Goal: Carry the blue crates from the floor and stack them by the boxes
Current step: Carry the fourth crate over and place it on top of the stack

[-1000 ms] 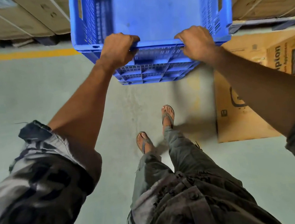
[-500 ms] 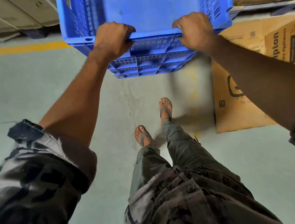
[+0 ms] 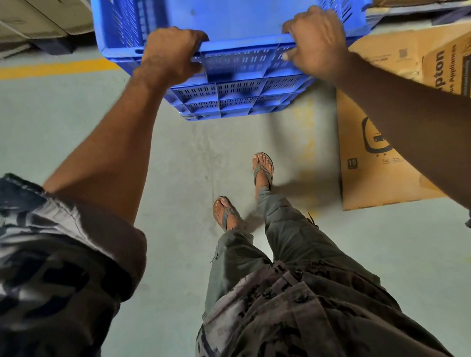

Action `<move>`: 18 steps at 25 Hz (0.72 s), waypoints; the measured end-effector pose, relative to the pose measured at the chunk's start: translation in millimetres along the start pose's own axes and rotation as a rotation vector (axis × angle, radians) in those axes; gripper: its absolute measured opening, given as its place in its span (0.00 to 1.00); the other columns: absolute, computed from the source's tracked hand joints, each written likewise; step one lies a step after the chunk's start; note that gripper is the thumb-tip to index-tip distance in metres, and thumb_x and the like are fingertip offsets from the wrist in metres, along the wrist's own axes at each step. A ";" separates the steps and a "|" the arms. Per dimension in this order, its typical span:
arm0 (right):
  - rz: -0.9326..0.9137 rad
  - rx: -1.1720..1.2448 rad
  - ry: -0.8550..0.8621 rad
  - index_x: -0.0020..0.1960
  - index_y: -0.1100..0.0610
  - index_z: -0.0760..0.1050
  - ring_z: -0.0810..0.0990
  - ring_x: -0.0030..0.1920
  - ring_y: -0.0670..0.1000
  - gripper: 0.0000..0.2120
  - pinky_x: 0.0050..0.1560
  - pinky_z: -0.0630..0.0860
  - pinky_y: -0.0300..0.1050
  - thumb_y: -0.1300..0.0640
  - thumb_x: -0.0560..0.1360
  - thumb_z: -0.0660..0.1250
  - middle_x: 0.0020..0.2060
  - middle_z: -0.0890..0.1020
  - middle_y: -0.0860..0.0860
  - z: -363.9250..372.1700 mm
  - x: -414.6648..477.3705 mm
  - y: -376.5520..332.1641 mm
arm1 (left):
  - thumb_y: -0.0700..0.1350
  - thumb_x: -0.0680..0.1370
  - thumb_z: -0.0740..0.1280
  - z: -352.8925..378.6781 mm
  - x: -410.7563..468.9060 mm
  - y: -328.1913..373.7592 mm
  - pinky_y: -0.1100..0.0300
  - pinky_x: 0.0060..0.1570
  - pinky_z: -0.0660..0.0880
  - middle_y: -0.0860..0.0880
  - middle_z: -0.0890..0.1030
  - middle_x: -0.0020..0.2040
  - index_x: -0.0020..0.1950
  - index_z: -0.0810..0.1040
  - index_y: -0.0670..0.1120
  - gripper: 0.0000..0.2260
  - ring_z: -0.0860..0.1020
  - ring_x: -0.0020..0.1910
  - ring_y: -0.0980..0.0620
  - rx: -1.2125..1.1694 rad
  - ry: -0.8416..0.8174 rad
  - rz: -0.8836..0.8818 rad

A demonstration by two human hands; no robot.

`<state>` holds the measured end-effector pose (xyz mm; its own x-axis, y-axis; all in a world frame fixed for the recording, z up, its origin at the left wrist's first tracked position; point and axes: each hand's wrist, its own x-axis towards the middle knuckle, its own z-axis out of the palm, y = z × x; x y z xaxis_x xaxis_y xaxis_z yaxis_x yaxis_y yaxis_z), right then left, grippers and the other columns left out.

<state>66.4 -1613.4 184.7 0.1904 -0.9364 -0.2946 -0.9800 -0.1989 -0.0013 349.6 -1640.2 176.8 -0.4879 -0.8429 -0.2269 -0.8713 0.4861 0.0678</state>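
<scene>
Sleeves (image 3: 50,251) in a dark camouflage print fill the bottom corners, cut off by the frame, and trousers hide most of the sandalled feet (image 3: 262,170) on the floor (image 3: 53,131). Further out, the left hand (image 3: 171,56) and right hand (image 3: 317,41) are both wrapped around the near rim of the blue crate (image 3: 231,16), held above the floor; its far end runs out of view. Beside it on the right, a cardboard box (image 3: 371,183) reads "pton", "Appliances" and "15", partly hidden by the arm.
</scene>
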 end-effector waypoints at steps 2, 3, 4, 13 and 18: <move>0.021 -0.010 0.077 0.63 0.60 0.73 0.75 0.54 0.66 0.17 0.55 0.72 0.59 0.66 0.75 0.66 0.49 0.79 0.63 12.0 -6.9 7.8 | 0.48 0.78 0.70 3.1 -2.4 -0.2 0.44 0.42 0.75 0.36 0.83 0.46 0.61 0.79 0.45 0.13 0.80 0.47 0.33 0.034 0.009 -0.036; 0.023 -0.021 0.092 0.63 0.60 0.73 0.75 0.53 0.66 0.17 0.53 0.73 0.59 0.69 0.75 0.63 0.48 0.79 0.63 15.8 -7.0 9.9 | 0.47 0.79 0.69 3.2 -2.0 1.3 0.44 0.42 0.74 0.35 0.82 0.46 0.60 0.80 0.45 0.11 0.80 0.46 0.32 0.047 0.018 -0.035; 0.023 -0.032 0.097 0.62 0.60 0.73 0.75 0.52 0.67 0.17 0.51 0.73 0.59 0.69 0.75 0.62 0.48 0.79 0.63 17.4 -5.2 11.3 | 0.47 0.79 0.69 2.8 -0.3 2.9 0.44 0.41 0.74 0.34 0.82 0.45 0.58 0.80 0.44 0.10 0.80 0.45 0.32 0.055 0.021 -0.028; -0.013 -0.025 0.089 0.50 0.63 0.73 0.75 0.47 0.68 0.07 0.44 0.72 0.59 0.64 0.74 0.60 0.43 0.76 0.68 19.1 -3.0 26.9 | 0.45 0.82 0.66 9.4 7.2 8.8 0.42 0.50 0.73 0.36 0.81 0.52 0.56 0.79 0.39 0.10 0.78 0.51 0.36 -0.003 0.031 -0.013; -0.030 -0.010 0.097 0.48 0.62 0.73 0.76 0.45 0.67 0.06 0.41 0.71 0.56 0.64 0.74 0.60 0.39 0.75 0.67 23.7 -9.5 36.9 | 0.46 0.81 0.65 11.7 9.2 17.2 0.43 0.49 0.73 0.37 0.81 0.50 0.56 0.79 0.40 0.10 0.78 0.51 0.36 0.004 0.029 0.001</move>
<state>27.0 -1605.0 164.7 0.2243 -0.9535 -0.2011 -0.9734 -0.2292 0.0009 330.7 -1636.8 164.5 -0.4902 -0.8487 -0.1987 -0.8706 0.4879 0.0639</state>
